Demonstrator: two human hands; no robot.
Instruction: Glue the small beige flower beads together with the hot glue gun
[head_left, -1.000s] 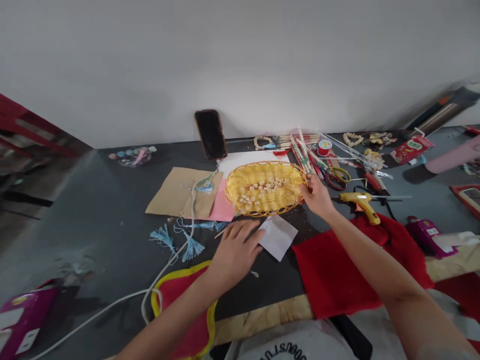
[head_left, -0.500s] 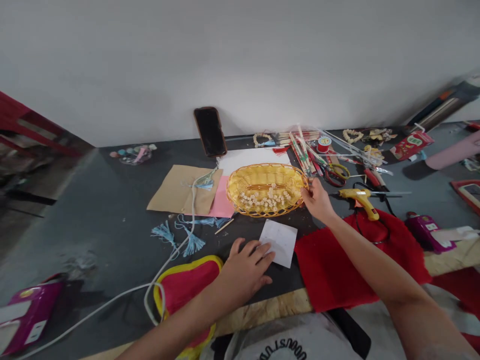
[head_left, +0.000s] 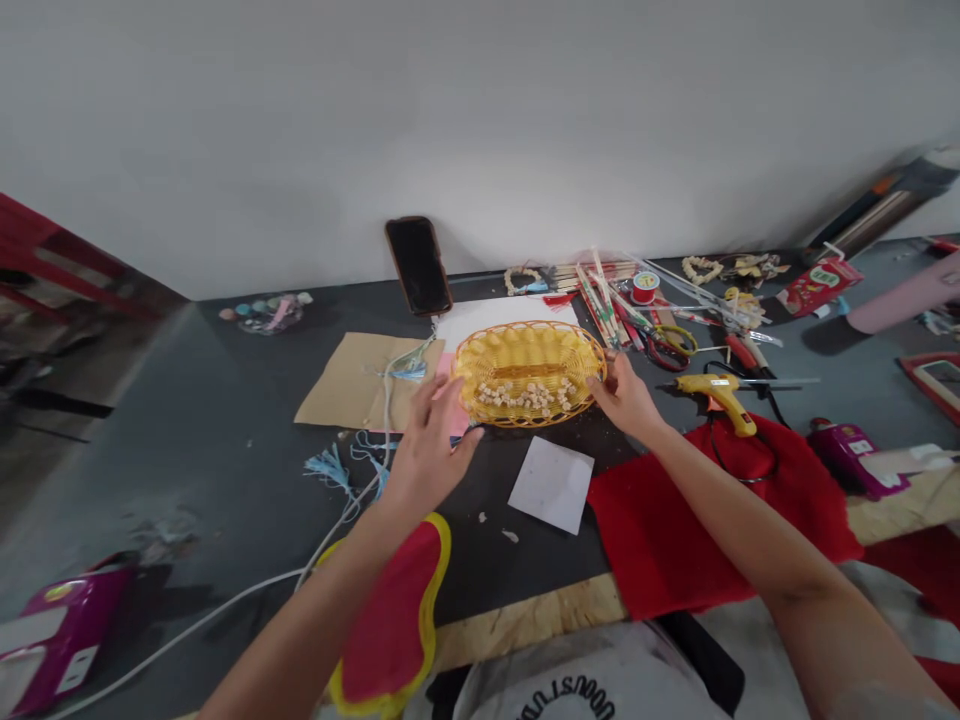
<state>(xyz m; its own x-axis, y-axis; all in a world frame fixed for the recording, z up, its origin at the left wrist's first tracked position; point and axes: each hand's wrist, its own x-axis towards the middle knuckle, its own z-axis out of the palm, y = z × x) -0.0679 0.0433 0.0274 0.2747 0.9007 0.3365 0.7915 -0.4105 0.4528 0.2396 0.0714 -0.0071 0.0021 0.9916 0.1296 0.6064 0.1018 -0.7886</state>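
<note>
At the far left, a small clear bag (head_left: 271,314) holds pale round pieces and something pink. Right of it, a brown paper sheet (head_left: 360,375) lies flat on the worktop (head_left: 225,420). The left hand (head_left: 433,440) reaches in from the near side, palm down, its fingers spread at the left end of the basket (head_left: 525,345), the thumb apart from them; whether they touch the rim, I cannot tell. The yellow woven oval basket sits in the middle of the worktop, partly over white and pink paper, with small pale pieces (head_left: 532,397) gathered along its near side. At its right end, the right hand (head_left: 626,395) comes in from the near right and has the rim between thumb and bent fingers, nearly closed. Farther right, a red drink carton (head_left: 819,287) leans, a straw in its top.
</note>
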